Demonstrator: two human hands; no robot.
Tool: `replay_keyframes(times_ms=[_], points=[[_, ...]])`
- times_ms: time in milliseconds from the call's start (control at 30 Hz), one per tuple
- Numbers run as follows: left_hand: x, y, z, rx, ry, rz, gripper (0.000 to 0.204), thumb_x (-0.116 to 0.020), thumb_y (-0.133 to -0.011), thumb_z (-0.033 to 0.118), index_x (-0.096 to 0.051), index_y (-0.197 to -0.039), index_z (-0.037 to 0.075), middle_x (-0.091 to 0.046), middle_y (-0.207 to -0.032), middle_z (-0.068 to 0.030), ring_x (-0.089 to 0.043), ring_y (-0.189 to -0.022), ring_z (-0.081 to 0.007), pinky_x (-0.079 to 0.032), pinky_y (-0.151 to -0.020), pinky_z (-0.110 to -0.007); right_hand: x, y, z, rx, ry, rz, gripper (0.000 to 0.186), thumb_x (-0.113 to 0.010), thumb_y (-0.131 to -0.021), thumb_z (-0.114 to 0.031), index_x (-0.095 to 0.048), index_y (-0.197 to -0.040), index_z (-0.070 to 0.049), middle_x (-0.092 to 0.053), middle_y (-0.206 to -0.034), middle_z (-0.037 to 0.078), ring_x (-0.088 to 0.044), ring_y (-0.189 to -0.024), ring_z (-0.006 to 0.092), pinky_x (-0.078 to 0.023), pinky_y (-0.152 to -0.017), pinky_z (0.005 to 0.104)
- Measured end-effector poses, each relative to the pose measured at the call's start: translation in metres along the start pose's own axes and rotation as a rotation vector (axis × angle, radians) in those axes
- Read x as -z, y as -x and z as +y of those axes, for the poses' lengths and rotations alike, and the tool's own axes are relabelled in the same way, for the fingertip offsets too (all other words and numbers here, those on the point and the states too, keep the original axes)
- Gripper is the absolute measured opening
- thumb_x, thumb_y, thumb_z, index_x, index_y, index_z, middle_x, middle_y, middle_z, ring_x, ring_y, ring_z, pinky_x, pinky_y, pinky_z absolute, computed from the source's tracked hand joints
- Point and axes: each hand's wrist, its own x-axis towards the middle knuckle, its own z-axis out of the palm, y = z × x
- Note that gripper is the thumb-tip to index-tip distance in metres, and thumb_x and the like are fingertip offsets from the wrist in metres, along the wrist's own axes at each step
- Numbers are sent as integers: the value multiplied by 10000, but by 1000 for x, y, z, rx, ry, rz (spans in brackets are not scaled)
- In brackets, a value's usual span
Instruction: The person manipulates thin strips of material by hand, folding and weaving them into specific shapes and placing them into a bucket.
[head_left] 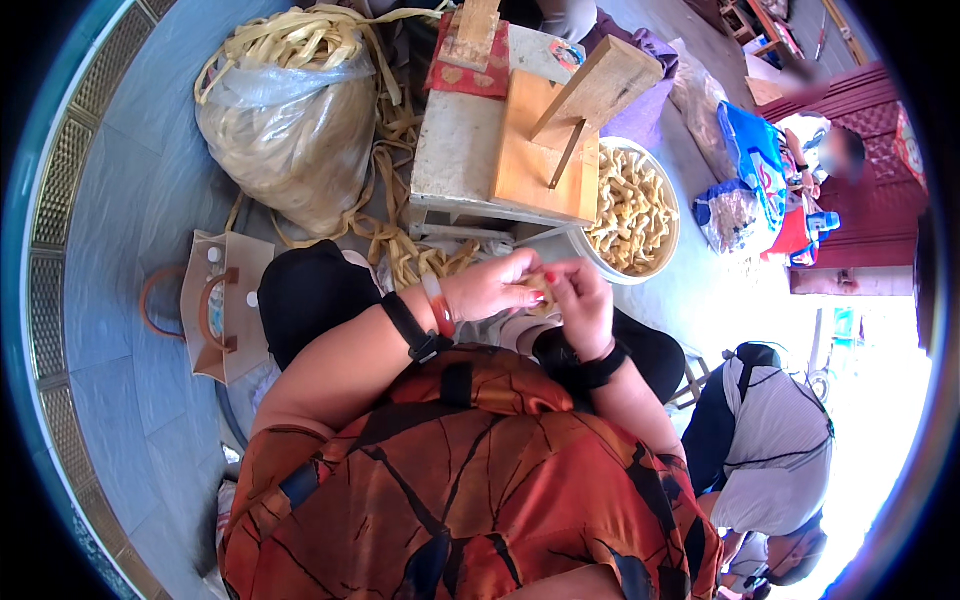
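Note:
Over my lap, my left hand (492, 288) and my right hand (585, 305) meet, thumbs and fingers pinched together. Between their fingertips is a small tan piece (541, 286), mostly covered by the fingers. Its colour matches the long, flat tan strips (405, 250) that trail over the floor just beyond my left hand. Past my right hand stands a round white basin (674, 220) full of short, knotted tan pieces (630, 212).
Ahead, a low white table (450, 165) bears a wooden board (530, 115) with a slanted block and thin rod. A bulging plastic sack (285, 140) of strips stands left, near a beige handbag (232, 290). Other people sit at right, one in grey (785, 450).

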Motion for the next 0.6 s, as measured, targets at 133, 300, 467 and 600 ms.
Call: replay_keyframes(times_ms=[133,300,467,600], points=[[-8,-6,3,-375,-579,227,281,-623,-864,46,-479,-1105,35,-578,-833,-48,-599,-778,-213,-481,-685,-340,5,-11,23,-382,-868,-92,55,-611,-919,-88,-613,-953,-46,-648,-837,32,-562,-680,88,-429,-599,198],[-16,2,7,-558,-1088,355,236,-568,-845,65,-532,-1077,48,-617,-844,-94,-621,-777,-288,-501,-690,-381,15,-15,22,-527,-798,-229,84,-588,-924,-105,-606,-962,-32,-633,-814,29,-554,-672,91,-438,-596,204],[-12,1,-3,-725,-1075,375,179,-583,-821,73,-587,-999,57,-615,-821,-71,-625,-742,-272,-503,-649,-380,14,-10,-2,-583,-553,-199,162,-566,-934,-116,-608,-1036,2,-630,-821,29,-538,-651,78,-444,-612,199],[-7,3,-12,-614,-969,361,195,-641,-768,43,-588,-956,57,-611,-817,-90,-620,-743,-303,-498,-636,-389,14,-7,-7,-638,-372,-183,175,-541,-912,-36,-585,-1073,17,-629,-872,31,-541,-676,97,-456,-645,221]])
